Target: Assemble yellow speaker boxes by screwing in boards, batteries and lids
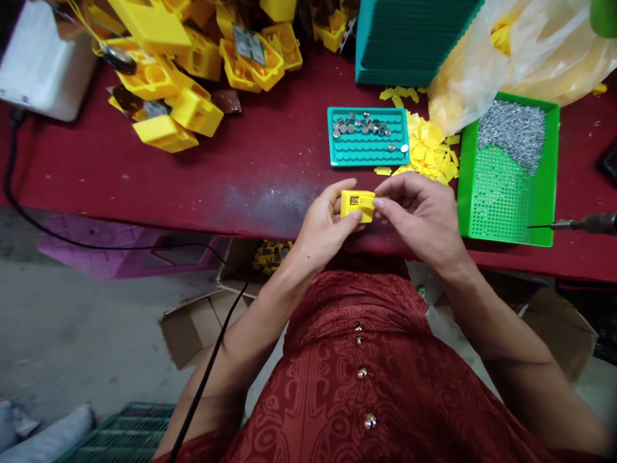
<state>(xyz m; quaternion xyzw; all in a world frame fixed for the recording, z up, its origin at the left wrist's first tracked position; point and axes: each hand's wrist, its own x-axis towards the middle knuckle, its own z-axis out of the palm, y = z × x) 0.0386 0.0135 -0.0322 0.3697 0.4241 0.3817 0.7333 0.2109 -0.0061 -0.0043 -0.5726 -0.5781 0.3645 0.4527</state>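
Note:
My left hand (pixel 325 218) is closed round a small yellow plastic case (pixel 346 212), held just over the table's front edge. A little rectangular opening with something metallic inside shows on its upper face. My right hand (pixel 424 215) pinches a small yellow cover (pixel 367 203) against the right part of the case, thumb on top. Its other fingers are curled and partly hidden. Just beyond the hands lie a heap of loose yellow covers (pixel 429 151) and a teal ribbed tray (pixel 337 155) bearing several button cells (pixel 370 123).
A green basket (pixel 554 167) of small metal screws (pixel 513 128) stands at right, a screwdriver (pixel 578 224) reaching over it. Yellow housings (pixel 168 122) crowd the back left. Stacked teal trays (pixel 409 42) and a plastic bag (pixel 463 83) stand behind. A black cable (pixel 120 247) crosses my left arm.

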